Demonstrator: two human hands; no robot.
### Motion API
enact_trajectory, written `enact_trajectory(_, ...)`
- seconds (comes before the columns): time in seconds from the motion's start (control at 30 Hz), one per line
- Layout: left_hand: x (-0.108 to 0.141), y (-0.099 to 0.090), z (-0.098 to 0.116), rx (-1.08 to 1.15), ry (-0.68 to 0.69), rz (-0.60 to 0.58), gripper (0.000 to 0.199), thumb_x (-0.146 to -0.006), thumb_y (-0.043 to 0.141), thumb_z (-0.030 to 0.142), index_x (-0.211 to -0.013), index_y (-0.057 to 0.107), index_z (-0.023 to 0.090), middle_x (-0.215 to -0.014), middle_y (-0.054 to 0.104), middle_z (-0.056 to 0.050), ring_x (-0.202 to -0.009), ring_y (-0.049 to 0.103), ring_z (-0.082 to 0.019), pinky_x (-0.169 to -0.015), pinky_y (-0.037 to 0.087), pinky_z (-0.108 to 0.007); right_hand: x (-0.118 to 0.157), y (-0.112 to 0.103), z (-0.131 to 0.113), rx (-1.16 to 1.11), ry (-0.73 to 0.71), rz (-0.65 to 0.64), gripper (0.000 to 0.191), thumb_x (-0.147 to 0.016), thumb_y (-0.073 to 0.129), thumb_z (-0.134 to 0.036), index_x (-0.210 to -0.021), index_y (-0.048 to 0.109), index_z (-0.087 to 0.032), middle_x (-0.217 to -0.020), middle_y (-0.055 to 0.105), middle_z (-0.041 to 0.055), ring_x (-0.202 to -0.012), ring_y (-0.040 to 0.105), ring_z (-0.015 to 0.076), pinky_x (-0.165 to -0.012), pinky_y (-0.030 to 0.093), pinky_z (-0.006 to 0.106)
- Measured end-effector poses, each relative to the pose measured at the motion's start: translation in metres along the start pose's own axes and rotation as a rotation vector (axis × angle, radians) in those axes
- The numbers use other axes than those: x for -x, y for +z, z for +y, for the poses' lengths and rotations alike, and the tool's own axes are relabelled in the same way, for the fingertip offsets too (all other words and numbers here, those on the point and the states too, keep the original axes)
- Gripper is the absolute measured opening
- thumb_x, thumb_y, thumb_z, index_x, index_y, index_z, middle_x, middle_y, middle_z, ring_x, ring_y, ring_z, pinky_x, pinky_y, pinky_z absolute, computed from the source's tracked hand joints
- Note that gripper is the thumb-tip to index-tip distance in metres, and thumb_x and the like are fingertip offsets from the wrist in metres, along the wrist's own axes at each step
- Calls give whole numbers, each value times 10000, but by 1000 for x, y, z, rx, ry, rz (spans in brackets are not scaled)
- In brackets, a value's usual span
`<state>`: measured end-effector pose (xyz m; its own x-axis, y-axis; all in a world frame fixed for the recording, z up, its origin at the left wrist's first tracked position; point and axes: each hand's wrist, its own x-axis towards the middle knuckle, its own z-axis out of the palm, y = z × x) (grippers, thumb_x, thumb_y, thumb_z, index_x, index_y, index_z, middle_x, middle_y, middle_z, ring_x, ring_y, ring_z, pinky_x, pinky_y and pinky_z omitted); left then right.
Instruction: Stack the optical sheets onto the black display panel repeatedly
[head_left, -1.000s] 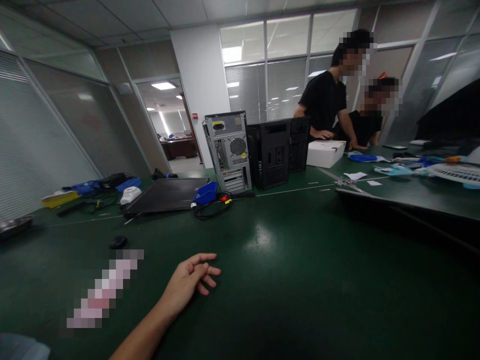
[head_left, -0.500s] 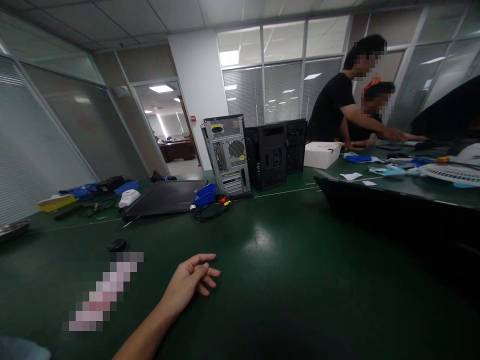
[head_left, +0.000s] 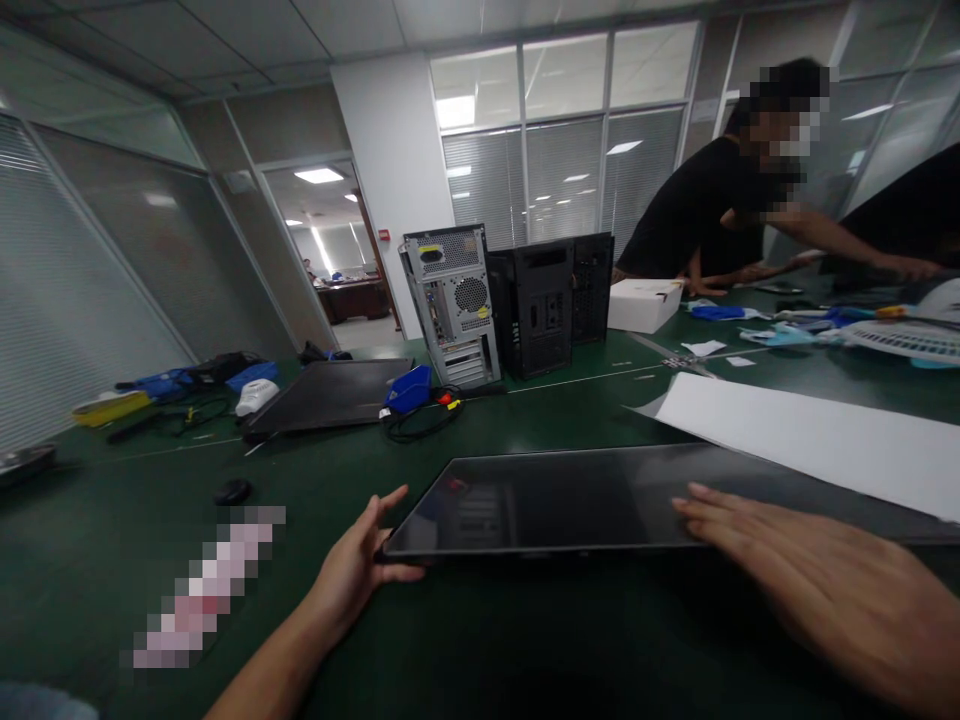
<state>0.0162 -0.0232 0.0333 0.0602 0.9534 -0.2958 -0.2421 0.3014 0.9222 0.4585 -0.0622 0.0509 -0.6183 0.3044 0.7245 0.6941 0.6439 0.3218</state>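
A thin flat monitor panel [head_left: 585, 500], glossy dark screen facing up, stretches across the middle of the head view, low over the green table. My left hand [head_left: 360, 555] grips its near left corner, with fingers at the side and one digit under the edge. On the right, my right hand [head_left: 817, 580] lies over the panel's near edge, fingers stretched out and close together on the screen; its thumb is hidden. A white sheet [head_left: 810, 435] covers or adjoins the panel's far right side; which one I cannot tell.
Behind stand a silver computer case [head_left: 454, 310] and black cases [head_left: 536, 310], with a white box [head_left: 645, 305] alongside. Another dark flat panel [head_left: 337, 395] and a blue connector [head_left: 409, 390] with cable lie back left. A black mouse [head_left: 232, 491] sits left. Co-workers [head_left: 690, 210] lean over the right side.
The dark panel has come from the right to lie across the middle. My left hand now grips its corner, and my right hand has come into view on it. The white sheet has appeared.
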Motion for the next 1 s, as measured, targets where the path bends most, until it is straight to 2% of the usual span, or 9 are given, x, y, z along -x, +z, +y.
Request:
enact_trajectory(0.1, 2, 0, 7, 116, -54, -23, 740, -849, 493, 494, -1473, 237, 190, -1059, 713, -156, -855, 709, -297, -719, 544, -442, -15, 17, -19, 31, -181, -150, 426, -870, 403, -170, -1273, 540, -180, -1308, 533, 48, -1216, 492, 213, -901, 539, 370)
enact_trajectory(0.2, 3, 0, 11, 122, -29, 49, 692, -817, 591, 378, -1437, 335, 210, -1122, 696, -137, -905, 700, -276, -754, 547, -396, -20, 34, -25, -23, -173, -158, 392, -893, 383, -140, -1246, 550, -164, -1296, 545, 66, -1246, 460, 209, -970, 493, 389)
enact_trajectory(0.37, -2, -2, 5, 3, 28, 163, 764, -739, 683, 195, -1423, 348, 263, -972, 736, -100, -727, 720, -245, -615, 559, -348, -25, 59, -15, -102, -104, -292, 329, -909, 416, -154, -1197, 572, -184, -1287, 552, 66, -1213, 491, 192, -978, 481, 383)
enact_trajectory(0.43, -6, -5, 1, -1, 82, 202, 766, -750, 665, 171, -1431, 327, 270, -917, 740, -91, -705, 719, -243, -595, 561, -353, -28, 68, -5, -134, -31, -395, 334, -893, 500, -268, -1214, 560, -198, -1299, 538, 75, -1198, 501, 221, -970, 479, 419)
enact_trajectory(0.53, -12, -13, -4, -33, 187, 266, 799, -752, 656, 138, -1450, 284, 253, -826, 740, -74, -665, 716, -233, -597, 562, -359, -26, 81, 20, -155, 107, -497, 650, -810, 575, -532, -1351, 448, -194, -1369, 464, 115, -1247, 444, 283, -997, 434, 488)
enact_trajectory(0.67, -19, -25, -6, -38, 162, 412, 780, -753, 665, 151, -1439, 296, 176, -724, 731, -72, -613, 706, -236, -544, 552, -344, -3, 98, 69, -163, 224, -562, 883, -745, 554, -675, -1455, 294, -219, -1462, 330, 131, -1327, 327, 322, -1068, 305, 560)
enact_trajectory(0.77, -23, -28, -6, 1, 152, 429, 639, -773, 637, 147, -1371, 411, 146, -735, 737, -92, -609, 706, -230, -555, 556, -342, 24, 109, 99, -146, 396, -627, 934, -732, 525, -715, -1472, 253, -214, -1481, 287, 141, -1355, 255, 350, -1074, 236, 608)
enact_trajectory(0.87, -26, -26, -7, -8, 133, 488, 556, -800, 580, 128, -1342, 457, 159, -785, 745, -116, -606, 708, -238, -523, 554, -344, 43, 112, 113, -160, 558, -756, 916, -762, 456, -729, -1481, 224, -213, -1500, 242, 116, -1375, 206, 339, -1091, 213, 590)
enact_trajectory(1.0, -26, -22, -7, -33, 129, 478, 584, -787, 560, 72, -1351, 462, 183, -950, 742, -145, -678, 721, -241, -568, 570, -348, 51, 106, 113, -176, 581, -817, 818, -804, 400, -710, -1476, 233, -274, -1527, 160, 35, -1392, 148, 326, -1117, 162, 577)
